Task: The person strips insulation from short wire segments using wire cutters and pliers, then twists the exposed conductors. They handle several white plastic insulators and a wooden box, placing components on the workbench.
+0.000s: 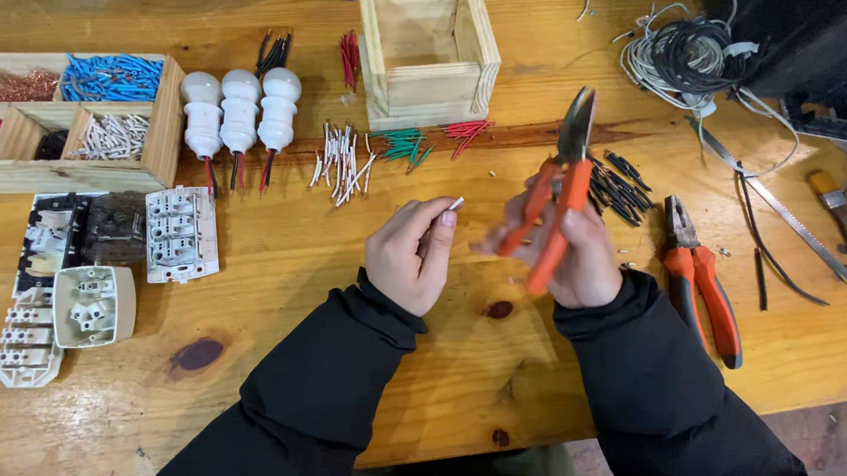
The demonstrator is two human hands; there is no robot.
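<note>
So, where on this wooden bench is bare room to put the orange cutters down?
Bare wood lies between the white socket plate and the left hand, and ahead of the sleeves. It is crowded near the black wire pieces and the orange-handled pliers.

- Our left hand [411, 252] sits near the middle of the frame, curled in a loose fist, thumb and forefinger pinched together at its top.
- Our right hand [568, 252] is just right of it, fingers wrapped closed, knuckles toward us.
- Both black-sleeved forearms rise from the bottom edge, converging upward.
</note>
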